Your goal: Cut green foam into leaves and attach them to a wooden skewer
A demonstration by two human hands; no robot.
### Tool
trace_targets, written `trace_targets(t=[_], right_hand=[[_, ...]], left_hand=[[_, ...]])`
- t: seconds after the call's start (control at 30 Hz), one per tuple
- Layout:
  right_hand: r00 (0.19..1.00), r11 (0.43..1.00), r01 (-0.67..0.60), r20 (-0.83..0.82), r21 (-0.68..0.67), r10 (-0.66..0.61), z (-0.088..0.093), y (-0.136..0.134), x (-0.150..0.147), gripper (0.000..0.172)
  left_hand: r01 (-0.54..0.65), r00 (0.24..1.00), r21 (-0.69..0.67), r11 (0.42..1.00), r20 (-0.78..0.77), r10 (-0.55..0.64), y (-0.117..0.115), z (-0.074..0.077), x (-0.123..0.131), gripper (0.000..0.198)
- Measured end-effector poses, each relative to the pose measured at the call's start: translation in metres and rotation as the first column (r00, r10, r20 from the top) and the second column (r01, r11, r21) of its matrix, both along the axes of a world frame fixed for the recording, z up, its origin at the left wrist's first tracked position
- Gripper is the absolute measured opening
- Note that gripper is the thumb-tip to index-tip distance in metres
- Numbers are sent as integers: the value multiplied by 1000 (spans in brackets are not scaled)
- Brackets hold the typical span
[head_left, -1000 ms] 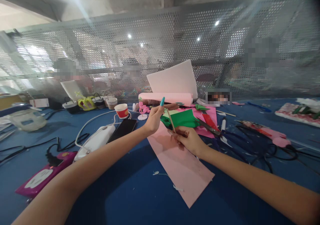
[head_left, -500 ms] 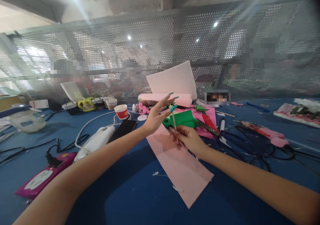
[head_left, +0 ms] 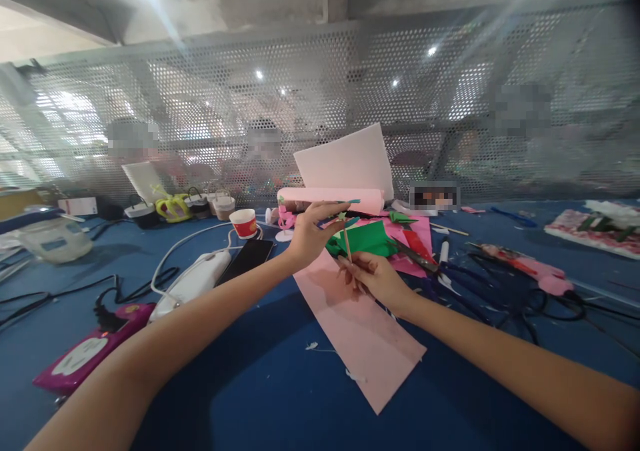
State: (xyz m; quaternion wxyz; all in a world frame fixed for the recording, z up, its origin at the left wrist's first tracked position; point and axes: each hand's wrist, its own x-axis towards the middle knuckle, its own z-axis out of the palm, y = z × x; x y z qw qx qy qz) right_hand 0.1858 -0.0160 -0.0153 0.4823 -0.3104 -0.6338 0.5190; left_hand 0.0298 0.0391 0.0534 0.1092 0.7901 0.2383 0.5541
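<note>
My right hand is closed around a thin wooden stick, which points up out of the fingers. At the stick's top end, my left hand is held with thumb and fingers stretched out and a gap between them. A small pale green piece shows by its fingers; whether it touches them I cannot tell. Just behind the hands lies green paper on bright pink sheets. Under the right hand a long pale pink sheet lies across the blue table.
Dark-handled scissors and a pink glue gun are at the right. To the left lie a black phone, a white power strip, a red and white paper cup and a purple plugged-in device. Perforated mesh stands behind.
My left hand's fingers have come lower and closer together near the stick's top. The right hand keeps its hold on the stick, almost unmoved.
</note>
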Motion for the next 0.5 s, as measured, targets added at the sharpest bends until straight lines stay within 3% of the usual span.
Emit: trace_targets(t=[0.3, 0.43, 0.5], right_hand=[[1000, 1000, -14, -3, -4, 14, 1, 0, 0, 34], [1000, 1000, 20, 11, 1, -20, 4, -2, -1, 35], [999, 999, 40, -6, 0, -40, 5, -2, -1, 36]], left_hand=[[15, 1000, -45, 999, 18, -14, -2, 1, 0, 29], [91, 990, -188, 978, 126, -68, 0, -4, 3, 57], [174, 970, -325, 929, 218, -106, 2, -9, 6, 65]])
